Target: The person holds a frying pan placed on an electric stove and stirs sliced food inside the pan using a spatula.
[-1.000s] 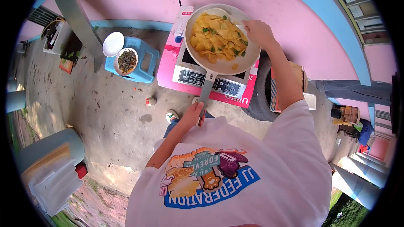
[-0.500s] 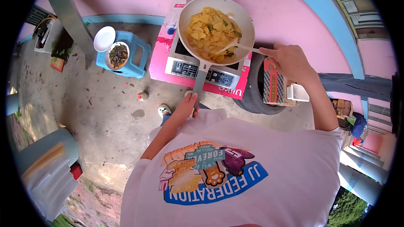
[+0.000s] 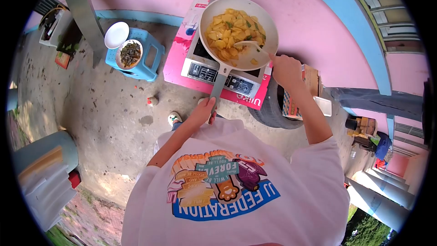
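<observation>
A cream frying pan [image 3: 270,23] with a grey handle [image 3: 218,86] sits on an induction cooker [image 3: 202,73]. Inside are yellow slices [image 3: 227,29] that look like potato, with bits of green. My left hand [image 3: 203,110] is wrapped around the handle near its end. At the pan's right side, my right hand [image 3: 287,69] grips a cream-coloured spatula [image 3: 249,43], its handle mostly covered by my fingers. The spatula's head lies among the slices, right of the pan's middle.
Under the cooker is a pink box [image 3: 175,66]. A blue stool [image 3: 154,48] at left carries a white plate [image 3: 117,35] and a bowl of dark food [image 3: 129,54]. Right of the cooker are a tyre [image 3: 273,109], a cardboard box [image 3: 312,79] and a white container [image 3: 324,106]. A pink wall stands behind.
My right hand has moved left and slightly down, closer to the pan rim, with the spatula. The slices have shifted up and left, baring the pan's lower right. My left hand keeps its grip.
</observation>
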Demonstrator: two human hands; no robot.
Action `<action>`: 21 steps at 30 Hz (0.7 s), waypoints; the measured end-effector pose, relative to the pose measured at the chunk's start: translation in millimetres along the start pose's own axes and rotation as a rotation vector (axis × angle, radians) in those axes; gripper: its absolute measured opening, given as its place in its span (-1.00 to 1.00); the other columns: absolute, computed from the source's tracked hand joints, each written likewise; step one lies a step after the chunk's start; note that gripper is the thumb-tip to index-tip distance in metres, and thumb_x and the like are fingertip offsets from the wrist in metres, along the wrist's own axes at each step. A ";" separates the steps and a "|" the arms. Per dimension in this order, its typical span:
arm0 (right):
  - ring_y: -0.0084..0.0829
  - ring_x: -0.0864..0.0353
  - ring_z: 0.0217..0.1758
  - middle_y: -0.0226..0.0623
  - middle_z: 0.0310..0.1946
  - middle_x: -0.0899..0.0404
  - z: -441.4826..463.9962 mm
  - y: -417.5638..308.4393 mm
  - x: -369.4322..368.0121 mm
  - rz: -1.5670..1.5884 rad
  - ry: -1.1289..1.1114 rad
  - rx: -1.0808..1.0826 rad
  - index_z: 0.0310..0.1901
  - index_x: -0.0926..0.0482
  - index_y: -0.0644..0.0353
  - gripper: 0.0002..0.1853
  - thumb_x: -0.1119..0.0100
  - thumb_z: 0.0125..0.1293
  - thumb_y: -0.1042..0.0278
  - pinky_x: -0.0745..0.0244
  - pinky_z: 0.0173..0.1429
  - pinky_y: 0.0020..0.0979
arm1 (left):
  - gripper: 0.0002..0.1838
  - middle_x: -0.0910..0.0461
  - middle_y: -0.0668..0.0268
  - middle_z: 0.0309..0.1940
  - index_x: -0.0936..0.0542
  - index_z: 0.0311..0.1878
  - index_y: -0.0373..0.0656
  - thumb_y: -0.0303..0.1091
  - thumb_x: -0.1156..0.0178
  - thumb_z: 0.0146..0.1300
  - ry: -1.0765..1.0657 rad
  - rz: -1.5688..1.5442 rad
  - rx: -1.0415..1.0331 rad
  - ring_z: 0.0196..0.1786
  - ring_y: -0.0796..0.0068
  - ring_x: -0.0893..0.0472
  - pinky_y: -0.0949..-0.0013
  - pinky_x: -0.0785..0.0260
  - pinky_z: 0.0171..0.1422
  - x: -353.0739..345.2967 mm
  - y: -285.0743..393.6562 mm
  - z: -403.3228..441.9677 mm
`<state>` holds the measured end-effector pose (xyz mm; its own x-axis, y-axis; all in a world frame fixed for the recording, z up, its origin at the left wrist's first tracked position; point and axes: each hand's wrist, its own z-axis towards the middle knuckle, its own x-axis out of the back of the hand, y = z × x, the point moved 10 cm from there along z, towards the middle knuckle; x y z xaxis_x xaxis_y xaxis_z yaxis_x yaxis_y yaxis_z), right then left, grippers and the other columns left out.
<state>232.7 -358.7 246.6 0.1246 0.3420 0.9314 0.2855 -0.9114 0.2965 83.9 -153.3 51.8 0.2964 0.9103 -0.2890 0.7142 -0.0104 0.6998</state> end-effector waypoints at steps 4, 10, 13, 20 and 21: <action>-0.14 -0.63 -0.35 -0.24 -0.42 -0.60 -24.0 -4.2 49.8 0.059 -0.054 -0.031 0.13 -0.55 -0.12 -0.62 -0.03 0.28 0.40 -0.51 -0.25 -0.09 | -0.56 -0.40 0.36 -0.56 -0.39 -0.24 -0.16 0.06 0.18 0.49 -0.004 -0.039 0.010 -0.59 0.55 -0.41 0.43 -0.28 -0.48 1.5 -8.4 6.4; -0.16 -0.64 -0.43 -0.17 -0.46 -0.58 -11.3 -58.2 -7.8 0.069 0.203 0.168 0.14 -0.53 0.04 -0.64 -0.06 0.30 0.36 -0.49 -0.41 -0.16 | -0.57 -0.40 0.34 -0.59 -0.38 -0.25 -0.18 0.04 0.17 0.49 -0.006 -0.075 -0.013 -0.64 0.54 -0.40 0.40 -0.31 -0.54 2.8 -16.2 12.8; -0.17 -0.63 -0.41 -0.20 -0.50 -0.56 -34.8 -61.0 -10.9 0.122 -0.076 0.109 0.13 -0.56 -0.01 -0.65 -0.08 0.31 0.36 -0.49 -0.33 -0.11 | -0.57 -0.41 0.32 -0.61 -0.36 -0.25 -0.20 0.04 0.15 0.48 -0.008 -0.104 -0.042 -0.68 0.53 -0.40 0.38 -0.32 -0.60 3.4 -14.6 13.9; -0.19 -0.64 -0.35 -0.24 -0.45 -0.61 -52.1 12.5 19.5 0.201 -0.021 -0.141 0.11 -0.58 -0.08 -0.67 -0.08 0.33 0.30 -0.47 -0.28 -0.16 | -0.58 -0.40 0.36 -0.56 -0.39 -0.22 -0.14 0.05 0.21 0.50 -0.006 -0.037 0.017 -0.59 0.55 -0.40 0.44 -0.29 -0.45 3.3 -11.6 7.6; -0.18 -0.64 -0.33 -0.22 -0.44 -0.62 -46.2 14.0 0.4 0.197 -0.041 -0.167 0.13 -0.57 -0.10 -0.67 -0.08 0.34 0.30 -0.47 -0.27 -0.17 | -0.58 -0.40 0.36 -0.56 -0.39 -0.22 -0.14 0.05 0.21 0.50 -0.005 -0.041 0.022 -0.59 0.55 -0.40 0.44 -0.29 -0.45 3.4 -12.2 7.5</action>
<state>192.8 -381.9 260.9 0.2020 0.1599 0.9662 0.0915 -0.9853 0.1439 80.9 -153.1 37.4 0.2698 0.9081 -0.3204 0.7393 0.0179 0.6732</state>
